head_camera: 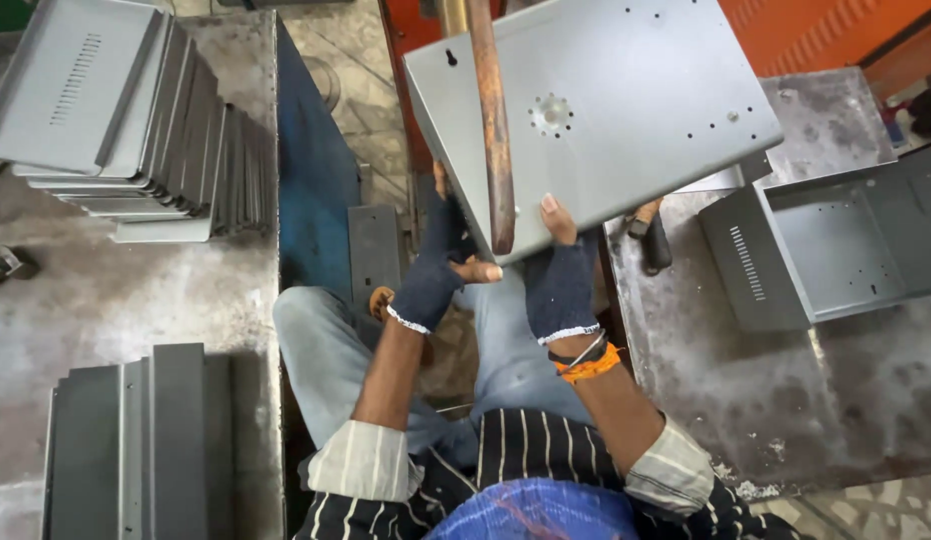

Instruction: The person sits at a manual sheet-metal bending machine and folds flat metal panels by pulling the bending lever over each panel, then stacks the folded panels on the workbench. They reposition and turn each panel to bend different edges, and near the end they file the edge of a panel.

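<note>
Grey sheet-metal panel (626, 100) is held up in front of the person, under the rusty lever (494, 130). Both gloved hands grip its near edge: left hand (436, 270) closed at the near corner, right hand (561, 275) beside it with thumb on top. My read: thin, stiff, light, likely sharp-edged, so hold by the folded edges. Open metal box (836, 250) sits on the right bench (836, 400). Stacked panels (156, 130) cover the far-left bench corner.
</note>
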